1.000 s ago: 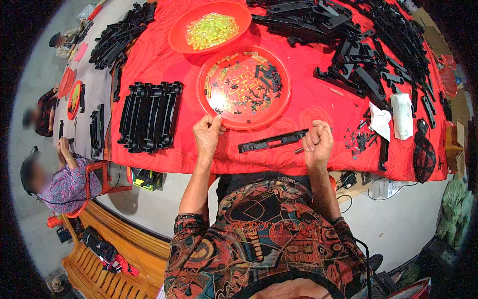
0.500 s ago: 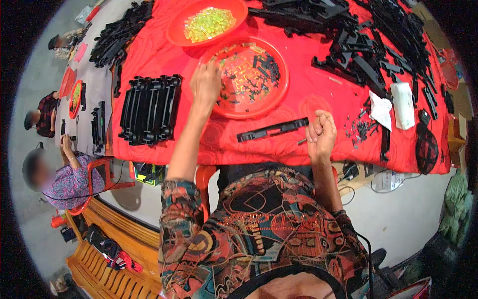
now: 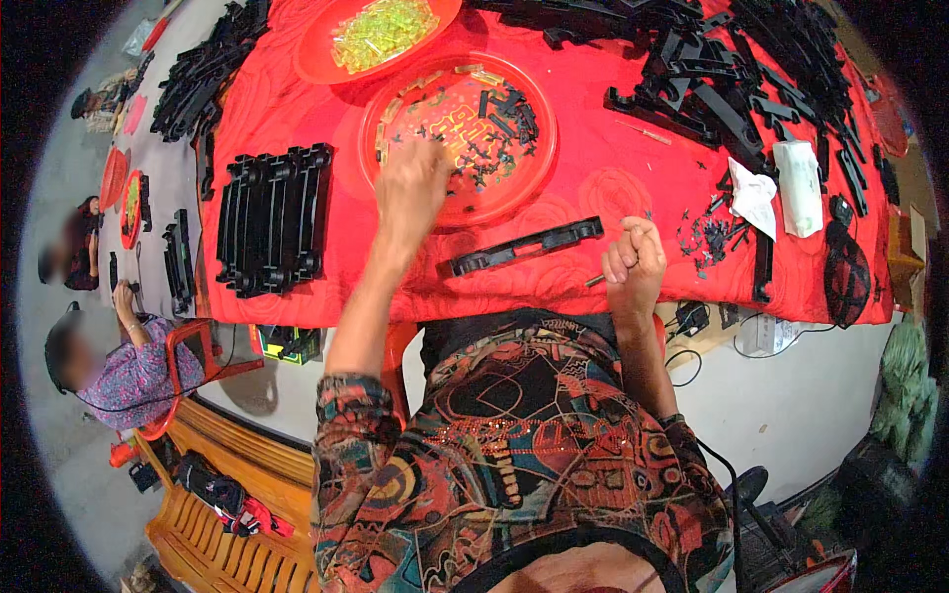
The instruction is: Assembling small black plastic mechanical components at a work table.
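Note:
My left hand reaches over the near-left part of a round red basin, which holds small black plastic pieces and pale yellowish pieces along its far rim. Its fingers are curled downward and closed, with the tips hidden beneath the hand. Just in front of me a long black plastic bar with cut-outs lies on the red cloth, untouched. Right of the bar, my right hand is closed, palm partly up, around a thin rod whose end sticks out to the left.
Several black bars stand lined up at the left. A red bowl of yellow-green pieces sits behind the basin. Black parts pile up far right. Loose small pieces, crumpled tissue and a white package lie right.
My left hand has moved from the basin's left rim farther in over the pieces. My right hand keeps its grip on the rod. The whole view has shifted slightly.

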`<state>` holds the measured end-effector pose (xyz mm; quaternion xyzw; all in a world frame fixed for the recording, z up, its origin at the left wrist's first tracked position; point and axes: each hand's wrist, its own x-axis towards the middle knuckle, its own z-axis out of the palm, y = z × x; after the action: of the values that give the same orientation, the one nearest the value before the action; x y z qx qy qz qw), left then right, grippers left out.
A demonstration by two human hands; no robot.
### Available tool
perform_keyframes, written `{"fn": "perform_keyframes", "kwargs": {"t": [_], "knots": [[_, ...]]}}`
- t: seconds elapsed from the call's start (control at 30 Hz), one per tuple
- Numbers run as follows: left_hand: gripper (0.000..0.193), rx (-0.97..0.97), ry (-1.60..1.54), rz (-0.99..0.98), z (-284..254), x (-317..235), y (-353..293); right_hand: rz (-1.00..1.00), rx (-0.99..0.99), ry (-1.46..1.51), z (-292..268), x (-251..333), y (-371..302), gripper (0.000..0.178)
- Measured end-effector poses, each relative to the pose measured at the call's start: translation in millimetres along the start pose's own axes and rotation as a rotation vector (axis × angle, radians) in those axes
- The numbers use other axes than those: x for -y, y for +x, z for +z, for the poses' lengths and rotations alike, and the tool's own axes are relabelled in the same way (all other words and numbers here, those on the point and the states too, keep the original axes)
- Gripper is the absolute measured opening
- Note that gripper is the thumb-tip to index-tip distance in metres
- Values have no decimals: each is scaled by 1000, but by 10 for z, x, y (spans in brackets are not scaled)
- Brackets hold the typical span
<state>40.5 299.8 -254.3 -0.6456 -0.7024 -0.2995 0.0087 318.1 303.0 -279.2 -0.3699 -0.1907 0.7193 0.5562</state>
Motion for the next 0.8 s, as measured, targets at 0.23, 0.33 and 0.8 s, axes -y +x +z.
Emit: {"fn": "perform_keyframes", "kwargs": {"t": [0.23,0.33,0.8], "knots": [[15,140,-166,122,52,-706,-759,42,77,-52,105,-43,5,13],[16,179,-77,158,119,-722,-779,51,80,-63,147,-31,-18,12],[18,329,163,248,165,-907,-809,96,65,-64,99,-1,-65,13]]}}
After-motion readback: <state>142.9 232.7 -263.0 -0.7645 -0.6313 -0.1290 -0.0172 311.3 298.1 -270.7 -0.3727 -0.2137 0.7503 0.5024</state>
